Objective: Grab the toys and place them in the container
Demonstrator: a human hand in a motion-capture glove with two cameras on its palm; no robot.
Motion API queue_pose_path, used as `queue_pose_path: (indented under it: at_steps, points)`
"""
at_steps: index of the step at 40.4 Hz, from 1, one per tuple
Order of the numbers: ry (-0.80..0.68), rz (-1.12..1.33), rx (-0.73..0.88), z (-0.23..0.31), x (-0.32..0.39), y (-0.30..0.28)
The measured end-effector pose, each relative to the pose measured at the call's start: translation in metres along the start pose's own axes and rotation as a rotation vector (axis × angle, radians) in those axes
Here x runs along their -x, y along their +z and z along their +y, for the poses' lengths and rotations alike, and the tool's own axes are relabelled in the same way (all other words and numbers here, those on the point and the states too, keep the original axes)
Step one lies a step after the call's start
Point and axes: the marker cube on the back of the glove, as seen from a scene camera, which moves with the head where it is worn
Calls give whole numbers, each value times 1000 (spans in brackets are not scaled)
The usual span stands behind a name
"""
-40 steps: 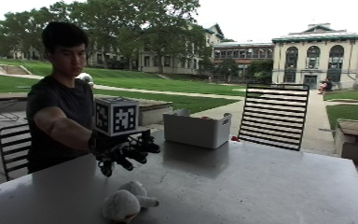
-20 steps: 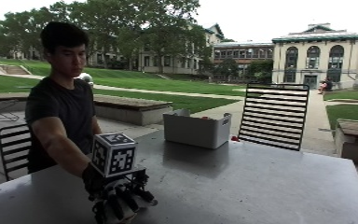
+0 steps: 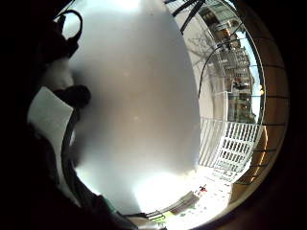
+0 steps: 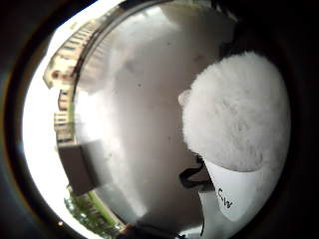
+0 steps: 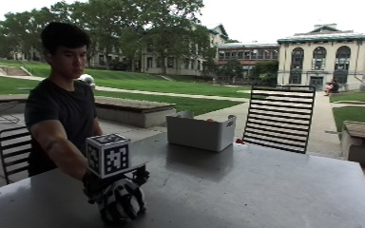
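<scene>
Grip (image 5: pixel 120 202) at the near desk (image 5: pixel 252 190) edge: gloved fingers curl down over a white plush toy (image 4: pixel 237 112), which lies on the desk under the palm and fills the thumb-side palm view. Likely risk: the soft pile may give under the fingers, so the toy could slip free when raised. Container (image 5: pixel 200 130) stands well apart at the far side, something small and red at its rim; a toy released early or short of its near wall would probably land on the desk instead.
</scene>
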Motion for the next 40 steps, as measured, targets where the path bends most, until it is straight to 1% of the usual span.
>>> queue_pose_path:
  at_steps: [6,10,16,23,27,32,40]
  points:
    - [26,17,10,10,7,-12]
    - [28,18,18,17,11,-33]
    - [84,-51,9,30,21,-98]
    - [128,-84,-62,52,50,-176]
    - [110,-108,-77,66,74,-215]
    - [54,-102,-117,95,124,-260]
    - [-65,-28,-210,139,210,-302]
